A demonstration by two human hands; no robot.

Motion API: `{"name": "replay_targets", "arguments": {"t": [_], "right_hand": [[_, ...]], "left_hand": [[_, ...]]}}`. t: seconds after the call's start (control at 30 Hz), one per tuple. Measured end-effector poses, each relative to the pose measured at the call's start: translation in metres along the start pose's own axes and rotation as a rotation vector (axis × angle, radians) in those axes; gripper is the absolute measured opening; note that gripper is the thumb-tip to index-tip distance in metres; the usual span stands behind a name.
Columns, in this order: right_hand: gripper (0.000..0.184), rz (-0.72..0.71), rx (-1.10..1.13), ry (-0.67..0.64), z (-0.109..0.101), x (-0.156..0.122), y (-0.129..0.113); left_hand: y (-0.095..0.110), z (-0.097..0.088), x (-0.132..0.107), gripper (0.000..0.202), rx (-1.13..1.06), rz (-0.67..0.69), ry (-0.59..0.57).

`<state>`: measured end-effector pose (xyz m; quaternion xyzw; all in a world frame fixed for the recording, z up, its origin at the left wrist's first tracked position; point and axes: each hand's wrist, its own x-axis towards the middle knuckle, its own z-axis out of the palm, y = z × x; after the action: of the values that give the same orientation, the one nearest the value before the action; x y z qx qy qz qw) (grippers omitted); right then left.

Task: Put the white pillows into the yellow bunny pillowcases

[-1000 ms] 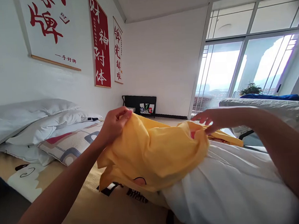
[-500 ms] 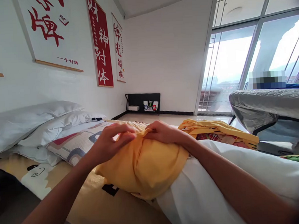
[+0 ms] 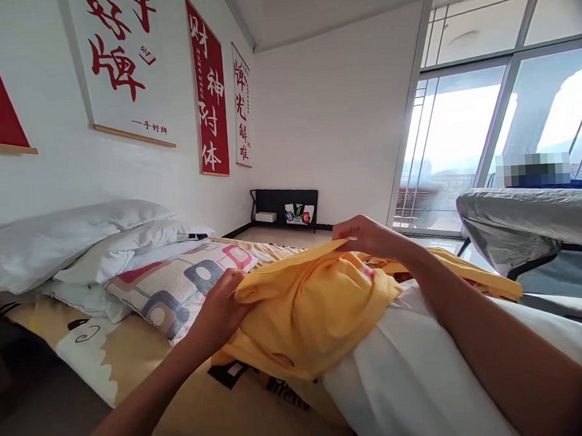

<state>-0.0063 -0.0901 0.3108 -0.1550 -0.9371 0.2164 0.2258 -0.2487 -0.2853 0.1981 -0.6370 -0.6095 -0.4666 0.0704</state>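
Observation:
A yellow fabric cover (image 3: 320,314) lies bunched over one end of a soft white pillow or quilt (image 3: 406,361); which of the two I cannot tell. My left hand (image 3: 227,306) grips the cover's edge on the left, fingers closed round the cloth. Farther right and slightly higher, my right hand (image 3: 370,236) pinches the same edge, which is pulled taut between both hands. Inside the folds, beneath my right hand, a small pink patch shows. Part of the white piece is hidden by the cover and my right forearm.
White pillows (image 3: 101,238) and a patterned pillow (image 3: 187,282) lie at the left on a yellow printed bedsheet (image 3: 169,406). More yellow cloth (image 3: 469,270) lies to the right. Beyond stand a plastic-covered table (image 3: 529,209) and a low black stand (image 3: 275,202) by the wall.
My hands have moved apart, the right one rightward and up, stretching the cover's edge between them. My left hand has closed on the cloth. The view has shifted slightly.

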Motion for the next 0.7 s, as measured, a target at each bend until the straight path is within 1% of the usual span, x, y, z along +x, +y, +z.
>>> {"name": "replay_targets", "arguments": {"t": [0.07,0.13,0.2,0.23,0.3,0.37,0.43,0.47,0.53,0.6,0.63,0.7], "right_hand": [[0.046,0.003,-0.026,-0.015,-0.005,0.0,0.0],[0.048,0.016,-0.065,-0.009,-0.01,0.0,0.003],[0.047,0.048,-0.114,-0.005,-0.013,0.003,0.012],[0.046,0.067,-0.15,-0.01,-0.013,0.006,0.019],[0.039,0.086,-0.279,-0.047,-0.012,0.012,0.036],[0.03,0.084,-0.478,-0.114,-0.011,0.019,0.052],[0.027,0.093,-0.655,-0.154,-0.011,0.025,0.059],[0.027,0.103,-0.728,-0.144,-0.013,0.027,0.057],[0.023,0.089,-0.854,-0.077,-0.019,0.03,0.043],[0.01,-0.004,-0.951,-0.032,-0.023,0.033,0.016],[0.007,-0.07,-0.963,-0.041,-0.023,0.035,0.001],[0.024,-0.168,-0.927,-0.109,-0.018,0.041,-0.027]], "left_hand": [[-0.008,0.008,0.008,0.024,-0.014,0.008,0.04],[-0.019,0.014,0.016,0.029,-0.058,-0.069,0.012],[-0.029,0.022,0.022,0.03,-0.098,-0.133,-0.005],[-0.032,0.028,0.025,0.027,-0.11,-0.123,0.016],[-0.035,0.041,0.03,0.02,-0.124,-0.021,0.119],[-0.034,0.058,0.038,0.018,-0.13,0.091,0.247],[-0.032,0.076,0.051,0.016,-0.142,0.128,0.353],[-0.03,0.085,0.06,0.015,-0.156,0.116,0.385],[-0.027,0.103,0.078,0.016,-0.221,0.056,0.398],[-0.021,0.118,0.095,0.021,-0.312,-0.013,0.394],[-0.018,0.123,0.102,0.022,-0.356,-0.042,0.395],[-0.009,0.128,0.11,0.023,-0.432,-0.079,0.394]]}}
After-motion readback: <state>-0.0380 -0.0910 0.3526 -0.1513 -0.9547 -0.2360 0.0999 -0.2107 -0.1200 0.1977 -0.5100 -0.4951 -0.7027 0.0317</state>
